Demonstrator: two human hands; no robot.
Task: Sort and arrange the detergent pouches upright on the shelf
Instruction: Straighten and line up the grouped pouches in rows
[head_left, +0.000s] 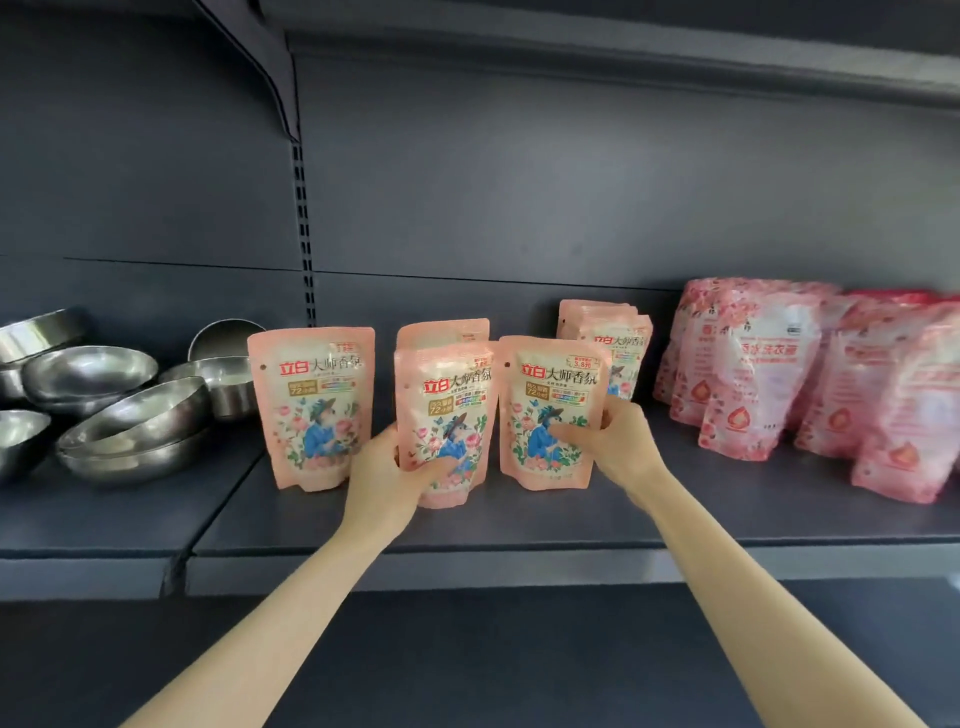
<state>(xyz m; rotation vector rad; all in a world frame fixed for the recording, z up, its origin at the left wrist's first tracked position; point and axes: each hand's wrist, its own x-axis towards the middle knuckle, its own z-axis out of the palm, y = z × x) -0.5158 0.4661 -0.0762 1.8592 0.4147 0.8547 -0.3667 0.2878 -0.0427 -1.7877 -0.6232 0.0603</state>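
Head view. At the left hand (387, 470): fingers curled round the lower left edge of the middle pouch (447, 410), upright, near the front of the shelf (519, 525). At the right hand (608, 441): thumb across the front and fingers behind the right pouch (550, 405), upright, just beside the middle one. Standing free to the left: the left pouch (311, 405). Farther back: other pouches (613, 338). Far left: steel bowls (109, 405). Right: pink bags (753, 374).
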